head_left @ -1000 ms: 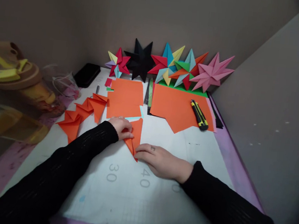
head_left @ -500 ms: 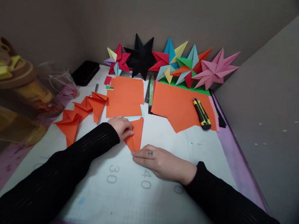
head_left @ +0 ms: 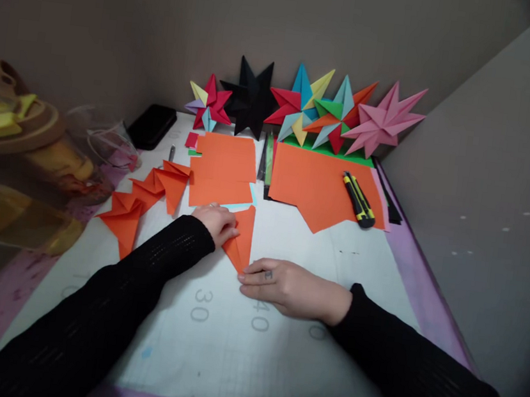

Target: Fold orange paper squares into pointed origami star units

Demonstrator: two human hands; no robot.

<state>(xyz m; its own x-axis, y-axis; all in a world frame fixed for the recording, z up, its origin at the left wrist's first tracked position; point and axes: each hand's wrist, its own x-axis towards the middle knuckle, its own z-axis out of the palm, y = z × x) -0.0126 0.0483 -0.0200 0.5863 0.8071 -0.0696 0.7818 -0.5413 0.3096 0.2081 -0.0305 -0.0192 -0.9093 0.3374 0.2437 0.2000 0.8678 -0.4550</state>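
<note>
A piece of folded orange paper [head_left: 244,234] lies on the pale mat, its narrow point towards me and one crease running down it. On its left edge, my left hand [head_left: 216,223] is closed, fingers curled over the paper and pressing it down. My right hand [head_left: 283,286] has its fingers pressed together at the paper's lower tip, which they partly cover. Left of my left hand stand several folded orange paper pieces [head_left: 122,216] in a slanting row. Just beyond it are stacked orange paper squares [head_left: 224,171].
Against the wall lean several folded paper stars, among them a black star [head_left: 252,97] and a pink star [head_left: 384,122]. A yellow and black utility knife [head_left: 359,200] rests on a large orange sheet [head_left: 306,178]. A black phone [head_left: 152,127] and a brown-lidded bottle [head_left: 13,122] are on the left.
My right hand has slid slightly to the right and down at the paper's tip, uncovering a little more of it. My left hand stays in place on the paper.
</note>
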